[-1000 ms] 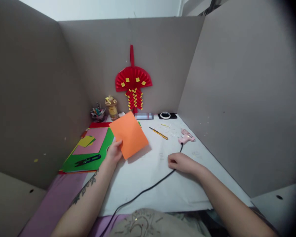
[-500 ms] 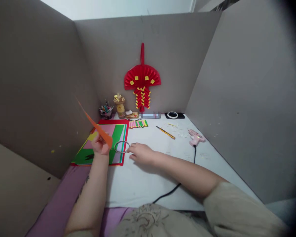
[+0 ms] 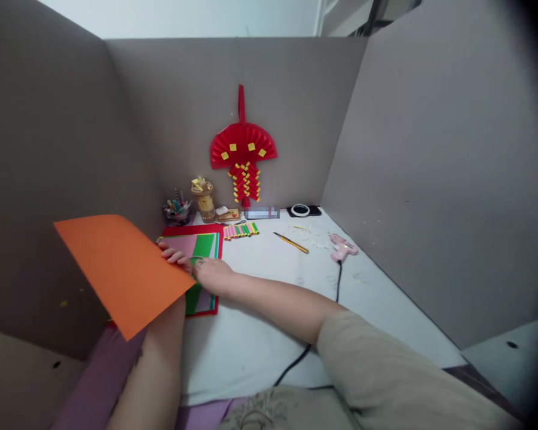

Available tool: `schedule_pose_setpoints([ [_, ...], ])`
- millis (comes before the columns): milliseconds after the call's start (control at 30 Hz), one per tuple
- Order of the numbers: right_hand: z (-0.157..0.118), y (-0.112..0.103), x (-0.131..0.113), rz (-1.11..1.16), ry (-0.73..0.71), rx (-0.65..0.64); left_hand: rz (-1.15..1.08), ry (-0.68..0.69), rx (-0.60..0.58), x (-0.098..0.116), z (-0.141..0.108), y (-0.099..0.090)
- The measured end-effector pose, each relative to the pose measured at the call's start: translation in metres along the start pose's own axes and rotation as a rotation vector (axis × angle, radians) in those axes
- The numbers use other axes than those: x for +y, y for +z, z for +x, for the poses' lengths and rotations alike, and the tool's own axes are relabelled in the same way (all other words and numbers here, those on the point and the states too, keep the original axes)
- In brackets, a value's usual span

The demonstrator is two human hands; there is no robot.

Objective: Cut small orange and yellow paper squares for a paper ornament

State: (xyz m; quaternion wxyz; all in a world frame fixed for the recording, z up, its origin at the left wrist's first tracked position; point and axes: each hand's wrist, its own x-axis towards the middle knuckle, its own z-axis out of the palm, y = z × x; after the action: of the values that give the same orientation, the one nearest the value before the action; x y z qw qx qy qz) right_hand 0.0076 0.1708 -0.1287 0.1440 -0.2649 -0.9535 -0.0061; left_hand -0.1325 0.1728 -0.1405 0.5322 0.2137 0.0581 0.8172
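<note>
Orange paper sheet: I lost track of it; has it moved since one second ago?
Yes: against the hanging pleated red fan, the orange paper sheet has shifted left, from nearly below the fan to well left.

The khaki top (image 3: 305, 409) has a loose sleeve (image 3: 376, 361) and dark print (image 3: 257, 415), and a tattoo (image 3: 138, 357) marks the left forearm (image 3: 161, 364)

Text: none readable | brands, numbers, signs: none readable | pixelated strip (image 3: 262, 213): illegible

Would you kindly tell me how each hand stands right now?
Left hand: holding the orange sheet, which hides part of it.
Right hand: at the ring; whether its grip is open or closed cannot be told.
</note>
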Motion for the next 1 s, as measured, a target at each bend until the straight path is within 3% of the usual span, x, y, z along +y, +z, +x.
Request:
schedule_pose_setpoints([
  [100, 0.006, 0.008, 0.007, 0.141, 0.050, 0.090, 0.061, -0.066, -0.006, -0.001, -0.001, 0.000],
  [200, -0.019, 0.014, 0.023, 0.272, 0.176, 0.102, 0.122, -0.138, -0.017, 0.001, -0.005, 0.005],
  [267, -0.047, 0.016, 0.038, 0.319, 0.171, 0.033, 0.154, -0.200, -0.009, -0.002, -0.008, 0.008],
  [367, -0.090, 0.010, 0.072, 0.285, 0.112, -0.192, 0.193, -0.331, 0.049, -0.013, -0.015, 0.012],
  [400, -0.100, 0.005, 0.085, 0.255, 0.167, -0.241, 0.216, -0.383, 0.073, -0.018, -0.018, 0.014],
  [467, -0.114, -0.006, 0.112, 0.167, 0.443, -0.242, 0.302, -0.478, 0.116, -0.030, -0.026, 0.019],
  [533, -0.122, -0.016, 0.132, 0.063, 0.754, -0.127, 0.452, -0.505, 0.138, -0.042, -0.036, 0.027],
  [600, -0.129, -0.024, 0.141, 0.022, 0.883, 0.034, 0.636, -0.560, 0.097, -0.052, -0.046, 0.037],
  [700, -0.144, -0.032, 0.132, 0.189, 0.765, 0.308, 0.724, -0.718, -0.077, -0.060, -0.059, 0.049],
  [800, -0.163, -0.042, 0.112, 0.556, 0.532, 0.445, 0.725, -1.000, -0.261, -0.058, -0.067, 0.052],
  [900, -0.180, -0.057, 0.097, 0.733, 0.325, 0.426, 0.815, -1.152, -0.354, -0.051, -0.069, 0.051],
  [1000, -0.189, -0.073, 0.092, 0.749, 0.212, 0.277, 0.887, -1.179, -0.380, -0.044, -0.068, 0.052],
])
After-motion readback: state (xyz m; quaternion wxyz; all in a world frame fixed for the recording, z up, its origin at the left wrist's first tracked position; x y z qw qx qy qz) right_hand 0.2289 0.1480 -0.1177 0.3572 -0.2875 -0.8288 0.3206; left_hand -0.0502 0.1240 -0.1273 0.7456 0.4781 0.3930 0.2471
